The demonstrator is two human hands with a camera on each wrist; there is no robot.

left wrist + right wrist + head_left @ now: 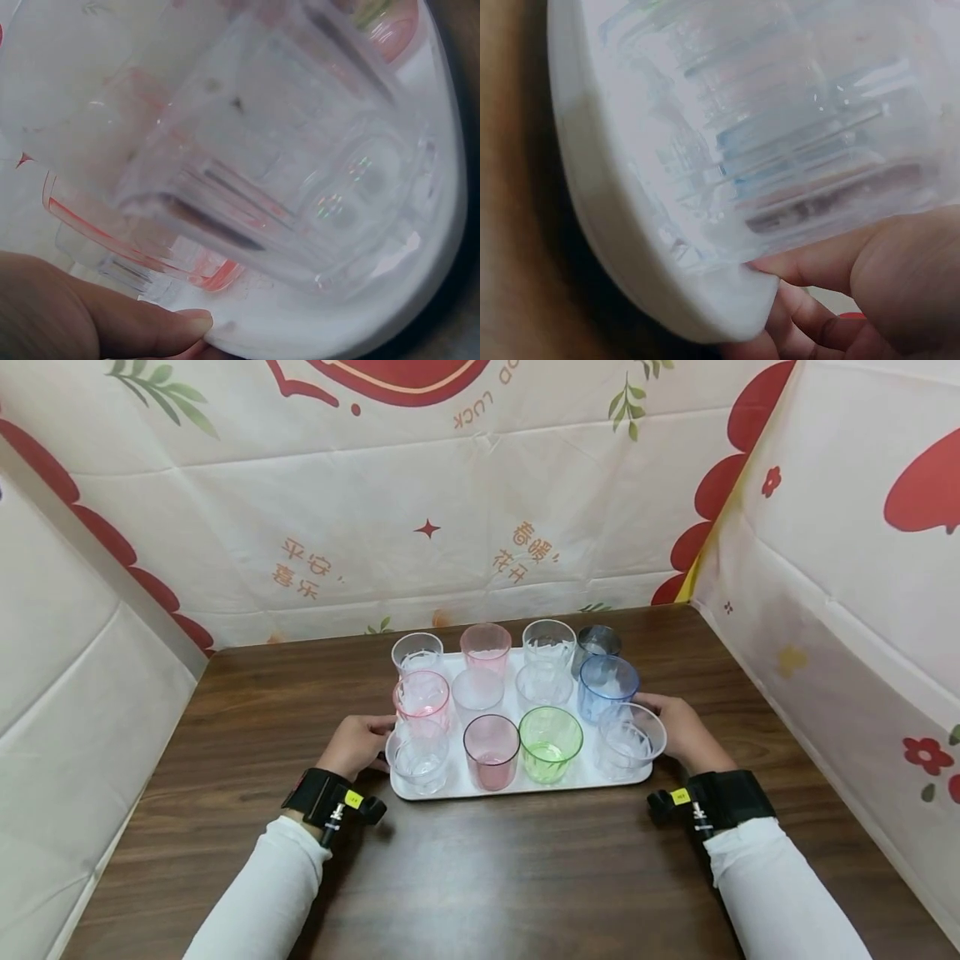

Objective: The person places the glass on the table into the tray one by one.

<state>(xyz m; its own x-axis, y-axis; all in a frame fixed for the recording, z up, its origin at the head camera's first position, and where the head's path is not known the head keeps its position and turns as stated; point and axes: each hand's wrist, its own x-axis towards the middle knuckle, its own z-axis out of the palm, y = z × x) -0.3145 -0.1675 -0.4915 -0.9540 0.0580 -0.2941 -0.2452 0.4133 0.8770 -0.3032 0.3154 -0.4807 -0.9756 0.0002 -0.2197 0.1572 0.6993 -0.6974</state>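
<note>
A white tray [459, 787] carries several cups in rows. My left hand [356, 745] grips its left edge; the left wrist view shows the thumb [150, 328] on the rim and fingers partly hidden below. On the opposite edge, my right hand [678, 733] pinches the tray, thumb above and fingers curled underneath in the right wrist view. Nearest the left hand stand a clear cup [418, 760] and a pink-rimmed cup [422, 697]. A clear cup [630, 743] and a blue cup [606, 689] are beside the right hand. Whether the tray touches the table is unclear.
The front row also has a purplish cup [492, 753] and a green cup [551, 745]. A dark grey cup [597, 643] stands at the back right corner. Brown wooden tabletop [480, 877] lies around the tray, with printed cloth [420, 485] behind and at the sides.
</note>
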